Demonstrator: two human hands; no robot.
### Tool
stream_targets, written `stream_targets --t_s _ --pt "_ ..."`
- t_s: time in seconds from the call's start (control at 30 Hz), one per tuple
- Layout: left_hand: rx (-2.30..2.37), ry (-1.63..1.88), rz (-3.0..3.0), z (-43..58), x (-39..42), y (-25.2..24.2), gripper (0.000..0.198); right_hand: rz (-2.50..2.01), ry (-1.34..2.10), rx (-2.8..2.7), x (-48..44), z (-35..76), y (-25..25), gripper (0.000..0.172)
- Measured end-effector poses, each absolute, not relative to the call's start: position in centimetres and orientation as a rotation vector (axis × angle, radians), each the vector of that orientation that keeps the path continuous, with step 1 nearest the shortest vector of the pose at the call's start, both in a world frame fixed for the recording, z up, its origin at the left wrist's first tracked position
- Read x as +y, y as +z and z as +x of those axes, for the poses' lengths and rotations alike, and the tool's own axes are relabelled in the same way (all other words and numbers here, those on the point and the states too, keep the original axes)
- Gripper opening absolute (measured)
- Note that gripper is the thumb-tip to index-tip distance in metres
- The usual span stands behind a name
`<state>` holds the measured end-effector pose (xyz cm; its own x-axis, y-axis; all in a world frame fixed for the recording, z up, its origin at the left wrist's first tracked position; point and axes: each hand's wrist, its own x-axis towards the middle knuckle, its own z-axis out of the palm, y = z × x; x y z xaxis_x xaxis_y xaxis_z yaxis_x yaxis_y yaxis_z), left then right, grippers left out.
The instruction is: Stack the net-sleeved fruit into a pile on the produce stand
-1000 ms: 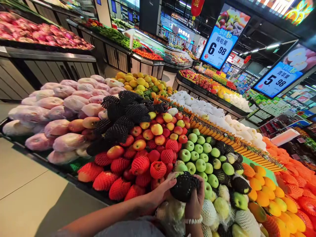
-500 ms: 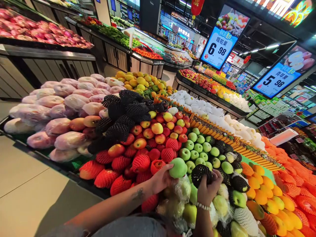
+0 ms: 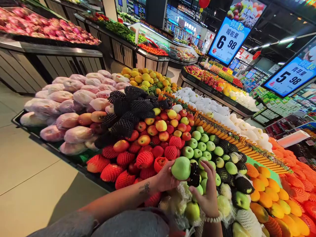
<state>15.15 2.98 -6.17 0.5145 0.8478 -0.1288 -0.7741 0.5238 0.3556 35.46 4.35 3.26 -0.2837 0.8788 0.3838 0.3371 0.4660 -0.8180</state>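
My left hand is closed around a bare green apple, held just above the fruit display. My right hand, with a bead bracelet at the wrist, pinches a crumpled black foam net sleeve right beside the apple. Below both hands lie green apples, some in black or white net sleeves. Red-netted apples lie to the left of my hands.
The sloped display also holds wrapped pink fruit, black-netted fruit, bare red-yellow apples, oranges and white-netted fruit. Blue price signs hang above. Tiled floor runs along the left; more produce counters stand behind.
The black net sleeve came off the green apple: a second ago both hands held the netted fruit, now my left hand holds the bare apple and my right hand holds the bunched sleeve.
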Motion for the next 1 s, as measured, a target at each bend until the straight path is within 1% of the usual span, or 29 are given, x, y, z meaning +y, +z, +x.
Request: stream_targets --t_s 0.07,0.17,0.23,0.37,0.43,0.5,0.6,0.67,0.77,0.9,1.0 --pt "0.343 0.989 0.354 15.8 2.7 -6.4 0.068 -0.982 0.756 -1.991 4.9 35.3 3.5 0.086" --pt "0.427 1.012 0.519 16.7 2.6 -6.1 0.074 -0.880 0.841 -2.083 5.6 35.0 2.6 0.092" --pt "0.509 1.068 0.572 16.4 3.1 -5.6 0.072 -0.876 0.804 -2.059 6.3 35.0 1.8 0.089" --pt "0.701 1.203 0.720 13.0 4.3 -4.0 0.059 -1.068 0.703 -1.863 10.7 36.3 0.8 0.080" --pt "0.843 1.276 0.861 10.4 4.6 -3.3 0.057 -1.241 0.666 -1.726 15.0 37.2 0.8 0.081" --pt "0.980 1.345 0.978 7.8 4.4 -2.9 0.057 -1.459 0.551 -1.631 20.3 37.9 0.9 0.081" --pt "1.176 1.406 1.113 4.5 3.6 -3.1 0.055 -1.929 0.316 -1.598 27.8 38.3 0.9 0.081" --pt "1.350 1.426 1.220 2.5 3.2 -3.6 0.052 -2.107 0.251 -1.623 31.8 38.2 0.6 0.082" --pt "1.658 1.465 1.392 -0.6 2.9 -4.3 0.047 -2.165 0.240 -1.670 36.3 37.6 -0.5 0.082" --pt "2.031 1.504 1.570 -4.5 3.3 -5.0 0.045 -2.242 0.205 -1.739 40.4 36.6 -2.4 0.072" --pt "2.178 1.524 1.648 -6.4 3.7 -4.9 0.041 -2.295 0.180 -1.799 42.5 36.1 -3.7 0.068"
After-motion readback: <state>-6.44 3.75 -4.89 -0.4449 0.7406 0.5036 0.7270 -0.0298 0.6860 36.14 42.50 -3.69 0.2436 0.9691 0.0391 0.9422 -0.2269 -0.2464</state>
